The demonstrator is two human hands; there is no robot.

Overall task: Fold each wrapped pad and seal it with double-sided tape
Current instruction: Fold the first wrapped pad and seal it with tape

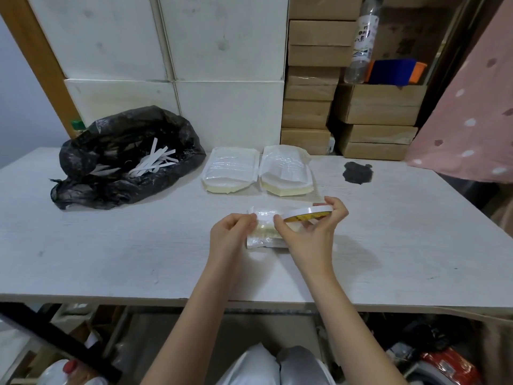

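Head cam: my right hand (313, 229) grips tape roll (308, 213); left hand (231, 232) pinches folded pad (263, 232) on table (111, 259).

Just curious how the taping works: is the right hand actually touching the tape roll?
Touching. The head view shows the right hand holding the tape roll, fingers curled over its rim.

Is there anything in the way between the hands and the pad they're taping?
Nothing visible is. The left hand already touches the folded pad on the table, and the right hand holds the tape roll just over it.
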